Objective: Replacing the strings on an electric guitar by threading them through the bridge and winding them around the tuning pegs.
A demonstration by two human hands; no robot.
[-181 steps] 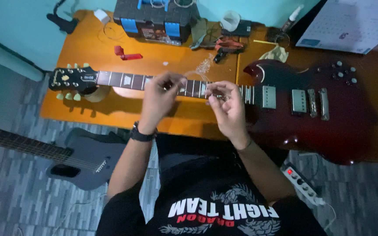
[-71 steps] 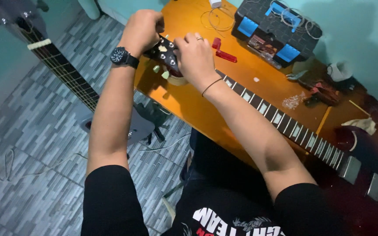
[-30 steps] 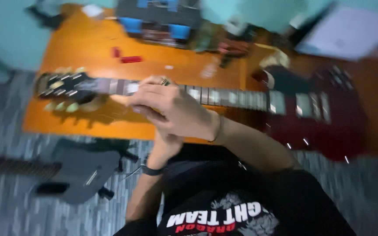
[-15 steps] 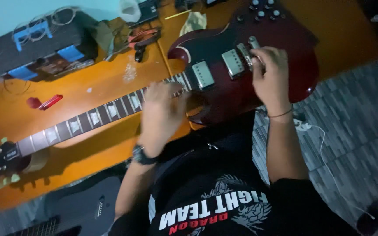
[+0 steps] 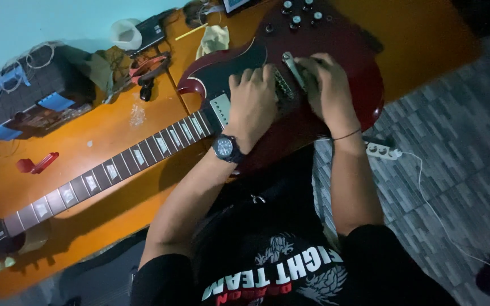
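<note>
Both hands [image 5: 290,96] now seemingly on guitar body [image 5: 358,96]

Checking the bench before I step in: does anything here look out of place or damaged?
Mostly clutter: a crumpled cloth and red-handled pliers lie loose by the guitar body, and a power strip sits on the floor. Both hands, left and right, rest on the body. No visible damage.

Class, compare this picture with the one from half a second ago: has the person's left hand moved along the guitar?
Yes. The left hand has slid from the neck end onto the dark red guitar body, beside the right hand near the bridge.
</note>
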